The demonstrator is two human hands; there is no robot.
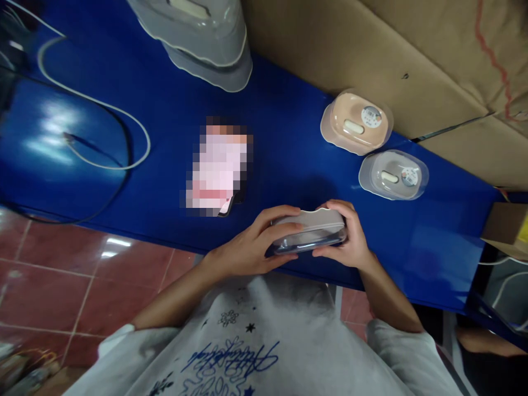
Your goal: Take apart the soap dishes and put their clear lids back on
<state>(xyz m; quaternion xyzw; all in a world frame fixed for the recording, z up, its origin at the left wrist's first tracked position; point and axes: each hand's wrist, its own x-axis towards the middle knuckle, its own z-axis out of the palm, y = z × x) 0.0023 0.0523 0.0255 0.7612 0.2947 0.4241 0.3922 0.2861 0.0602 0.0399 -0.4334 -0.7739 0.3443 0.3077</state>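
Observation:
A small grey plastic box with a clear lid [310, 230] is held between both my hands over the front edge of the blue table. It is tipped on its side, clear lid facing my body and grey base away. My left hand [260, 240] grips one end, fingers spread along the top and thumb side below. Around the other end curl the fingers of my right hand [347, 233]. Beyond my right hand stand a similar grey box [394, 176] and a peach box [358, 122], both with clear lids, a white oval tab and a round sticker.
Larger stacked grey containers [206, 41] stand at the table's far side. A phone-like device with a blurred screen [218, 170] lies left of my hands. White and black cables [136, 126] loop over the blue table [173, 110]. Brown cardboard [350, 44] borders the back. Another person's arm [490, 342] shows lower right.

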